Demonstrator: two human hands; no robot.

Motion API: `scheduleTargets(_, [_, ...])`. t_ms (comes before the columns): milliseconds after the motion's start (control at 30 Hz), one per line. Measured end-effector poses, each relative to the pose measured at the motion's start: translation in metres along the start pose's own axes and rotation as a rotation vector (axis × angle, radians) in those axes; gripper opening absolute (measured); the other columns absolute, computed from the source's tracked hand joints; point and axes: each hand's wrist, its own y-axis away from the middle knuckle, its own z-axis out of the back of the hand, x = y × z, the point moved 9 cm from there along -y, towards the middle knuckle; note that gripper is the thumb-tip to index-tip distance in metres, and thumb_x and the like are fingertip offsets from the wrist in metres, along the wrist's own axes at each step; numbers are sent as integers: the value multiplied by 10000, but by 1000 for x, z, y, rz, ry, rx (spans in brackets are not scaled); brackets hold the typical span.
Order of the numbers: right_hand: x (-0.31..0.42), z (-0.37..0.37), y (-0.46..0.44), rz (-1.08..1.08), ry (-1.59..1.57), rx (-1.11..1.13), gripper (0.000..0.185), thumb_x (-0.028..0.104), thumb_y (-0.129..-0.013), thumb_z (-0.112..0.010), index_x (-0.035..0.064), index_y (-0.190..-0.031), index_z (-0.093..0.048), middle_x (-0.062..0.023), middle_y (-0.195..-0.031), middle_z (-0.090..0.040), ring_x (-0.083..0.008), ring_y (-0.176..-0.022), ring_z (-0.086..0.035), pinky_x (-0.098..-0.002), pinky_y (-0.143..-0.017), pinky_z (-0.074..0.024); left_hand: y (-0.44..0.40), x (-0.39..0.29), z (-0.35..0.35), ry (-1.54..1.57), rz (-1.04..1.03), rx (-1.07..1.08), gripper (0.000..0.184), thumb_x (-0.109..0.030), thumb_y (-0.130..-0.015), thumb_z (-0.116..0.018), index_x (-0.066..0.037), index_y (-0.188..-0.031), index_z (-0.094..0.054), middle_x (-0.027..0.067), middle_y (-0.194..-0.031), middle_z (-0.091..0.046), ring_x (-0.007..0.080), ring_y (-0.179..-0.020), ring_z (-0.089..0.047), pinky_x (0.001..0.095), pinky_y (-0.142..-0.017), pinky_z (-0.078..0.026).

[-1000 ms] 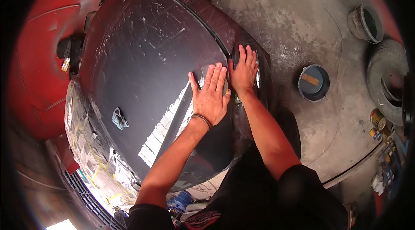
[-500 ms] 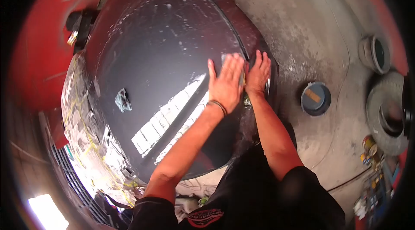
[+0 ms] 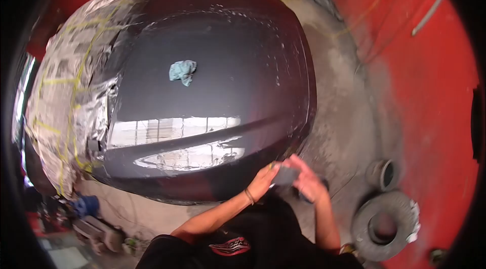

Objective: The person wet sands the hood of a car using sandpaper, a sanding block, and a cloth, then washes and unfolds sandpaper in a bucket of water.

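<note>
Near the front corner of a dark car hood [image 3: 202, 87], my left hand [image 3: 262, 182] is closed on a small grey sheet [image 3: 285, 175], holding it by its left edge. My right hand [image 3: 310, 184] is at the sheet's right side, blurred, with its fingers apart; whether it touches the sheet is unclear. A crumpled light-blue cloth [image 3: 183, 71] lies on the hood. White window reflections show on the hood's near part.
Masking paper with yellow tape [image 3: 71, 81] covers the car at the left. A bucket [image 3: 380, 175] and a tyre [image 3: 386, 226] stand on the floor at the right. A blue container [image 3: 86, 205] is at the lower left. Red walls [image 3: 425, 92] rise at the right.
Both hands have left the hood's surface and come back toward my body, with the grey sheet now visible in my left hand. The camera view has turned, showing more of the hood.
</note>
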Motion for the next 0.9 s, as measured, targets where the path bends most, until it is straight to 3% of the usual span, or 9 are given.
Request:
scheduleTargets(100, [-73, -27, 15, -211, -140, -130, 695, 103, -1018, -762, 58, -1629, -431, -121, -1579, -542, -298, -1464, -544, -523, -1245, -460, 23, 25, 7, 137, 44, 63, 428, -389, -1194, -478, -73, -1392, -685, 26, -1268, -713, 117, -1153, -664, 324, -1037, -552])
scheduleTargets(300, [-77, -56, -4, -99, -46, -330, 407, 114, -1101, -655, -1, -1473, -537, -122, -1425, -643, -319, -1351, -637, -569, -1191, -533, 6, 25, 49, -170, -221, 107, 363, -321, -1169, -567, -82, -1407, -702, 23, -1153, -763, 103, -1055, -686, 292, -932, -573])
scheduleTargets(367, [-73, -40, -1, -39, 60, -398, 385, 123, -1098, -659, -2, -1448, -555, -129, -1417, -650, -323, -1334, -646, -578, -1158, -552, 36, -14, 44, -236, -6, 87, 347, -236, -1139, -624, -82, -1443, -688, 59, -1177, -759, 132, -1012, -717, 316, -923, -589])
scheduleTargets(433, [-69, -10, 11, 45, 132, -500, 363, 134, -1093, -667, 20, -1424, -576, -143, -1394, -660, -331, -1307, -659, -598, -1096, -587, 39, -24, 39, -215, -219, 191, 361, -196, -1110, -663, -65, -1447, -683, 75, -1217, -736, 149, -1003, -735, 321, -945, -590])
scheduleTargets(533, [-94, 95, 55, -164, 350, -706, 370, 158, -1089, -666, 6, -1415, -581, -161, -1365, -666, -343, -1252, -676, -575, -1027, -624, 138, -143, -27, -30, -213, 803, 323, -159, -1051, -736, 1, -1331, -724, 130, -1323, -719, 195, -1179, -685, 366, -1022, -552])
scheduleTargets(633, [-145, 217, 152, -198, 302, -1138, 373, 167, -1081, -646, -32, -1391, -589, -220, -1264, -696, -315, -1010, -748, -502, -730, -711, 253, -246, -64, 69, -783, 1397, 311, -254, -1092, -687, 19, -1224, -755, 214, -1318, -730, 390, -1176, -670, 503, -1049, -498])
scheduleTargets(700, [-174, 241, 206, -189, 356, -1256, 334, 157, -1072, -633, 4, -1369, -610, -173, -1205, -716, -314, -1003, -746, -482, -690, -718, 266, -267, -58, 176, -1011, 1225, 198, -180, -1044, -772, -8, -1138, -800, 115, -1118, -795, 350, -1042, -749, 524, -989, -551])
scheduleTargets(800, [-204, 210, 247, -152, 322, -1123, 314, 97, -1046, -630, 41, -1355, -625, -128, -1185, -724, -297, -996, -746, -498, -701, -719, 252, -263, -35, 501, -491, 828, 201, -181, -1015, -808, 17, -1049, -811, 165, -1059, -793, 276, -1041, -754, 409, -903, -580])
scheduleTargets(900, [-256, 239, 292, -189, 219, -1250, 346, 123, -1045, -658, 87, -1388, -632, -112, -1230, -724, -293, -1029, -750, -507, -726, -703, 259, -294, -38, 400, -702, 859, 173, -100, -1025, -761, 34, -1126, -801, 165, -1118, -807, 301, -1004, -772, 390, -882, -585])
